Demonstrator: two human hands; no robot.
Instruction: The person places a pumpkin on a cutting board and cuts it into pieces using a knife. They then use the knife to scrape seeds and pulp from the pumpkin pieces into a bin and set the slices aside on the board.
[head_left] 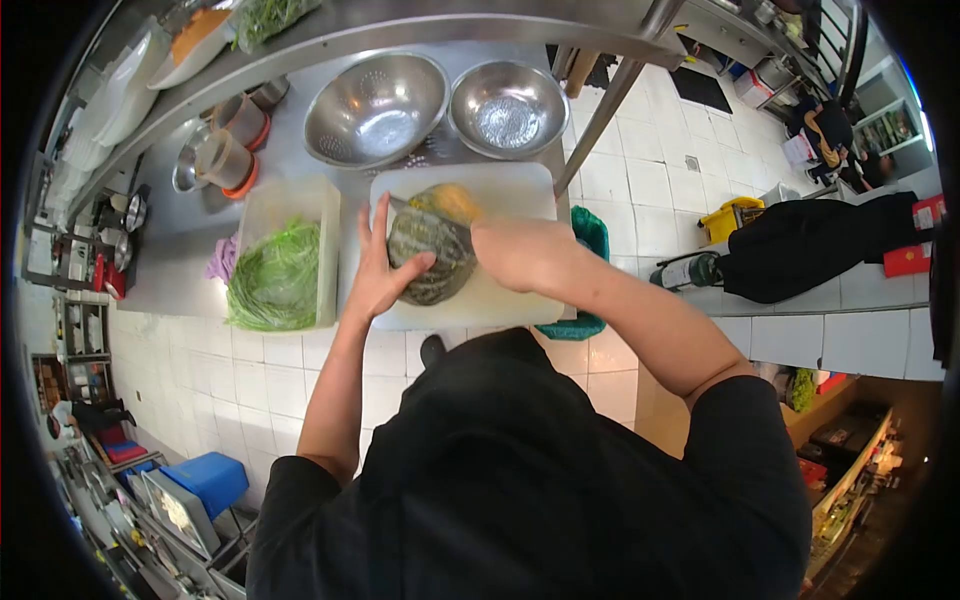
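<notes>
A dark green, mottled pumpkin (428, 268) sits on the white cutting board (520, 192), with an orange-yellow area showing at its far right. My left hand (376, 275) lies against the pumpkin's left side, fingers stretched out and spread, the thumb across its skin. In my right hand (522, 256), closed in a fist, is a knife (432, 213). Its blade crosses the upper part of the pumpkin, pointing left toward my left fingertips. The handle is hidden inside my fist.
Left of the board stands a plastic tub (330, 240) with bagged green vegetables (275, 285). Behind are a metal colander (378, 110) and a metal bowl (508, 108), under a steel shelf (440, 35). A green-lined bin (590, 235) stands right of the board.
</notes>
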